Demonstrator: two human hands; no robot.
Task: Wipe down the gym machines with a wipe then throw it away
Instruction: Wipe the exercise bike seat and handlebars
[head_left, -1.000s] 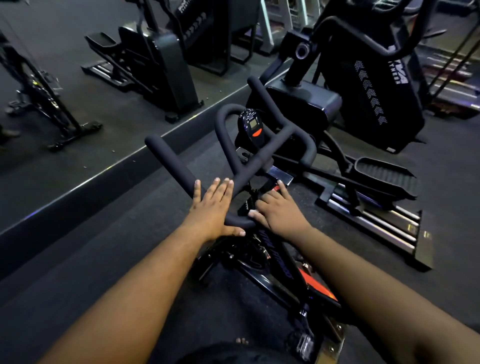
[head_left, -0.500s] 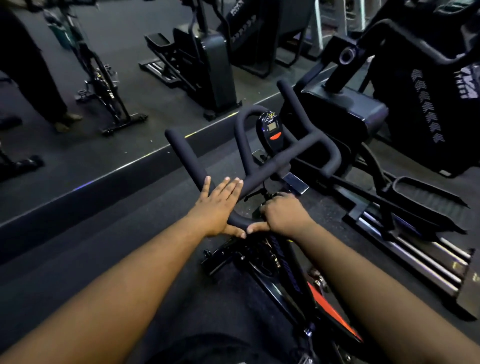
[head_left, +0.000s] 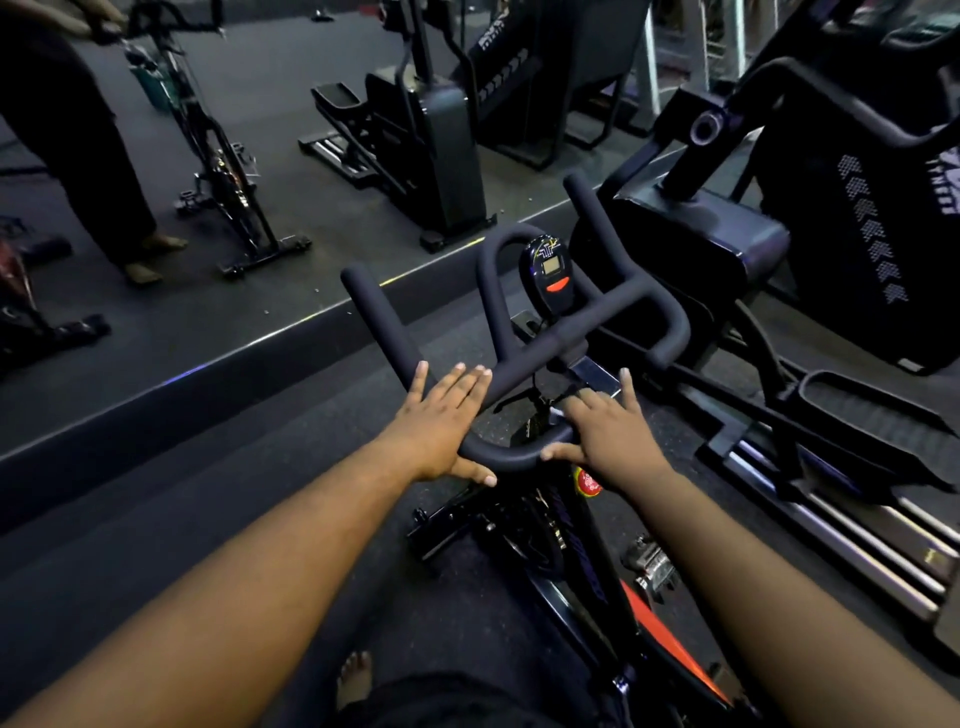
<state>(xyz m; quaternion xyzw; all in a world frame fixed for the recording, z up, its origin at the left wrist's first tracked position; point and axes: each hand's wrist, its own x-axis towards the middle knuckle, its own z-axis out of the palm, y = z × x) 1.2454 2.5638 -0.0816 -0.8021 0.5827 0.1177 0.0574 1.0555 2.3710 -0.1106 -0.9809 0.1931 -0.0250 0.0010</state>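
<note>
A black spin bike's handlebar (head_left: 376, 317) with a small console (head_left: 550, 270) stands in front of me. My left hand (head_left: 441, 421) lies flat on the near left bend, fingers straight and thumb under the bar. My right hand (head_left: 608, 431) rests on the near right bend, fingers stretched forward toward the stem and thumb below the bar. No wipe shows plainly; anything under the palms is hidden. The bike's frame (head_left: 582, 561) runs down between my arms.
A large elliptical machine (head_left: 701, 260) stands close on the right, its rails (head_left: 857, 545) along the floor. A low dark ledge (head_left: 260, 343) crosses diagonally on the left; beyond it are another bike (head_left: 218, 171), an elliptical (head_left: 441, 135) and a standing person's legs (head_left: 88, 156).
My right hand's fingers have uncurled and now stretch forward over the bar. My left hand stays flat in the same spot. My view has shifted left and nearer.
</note>
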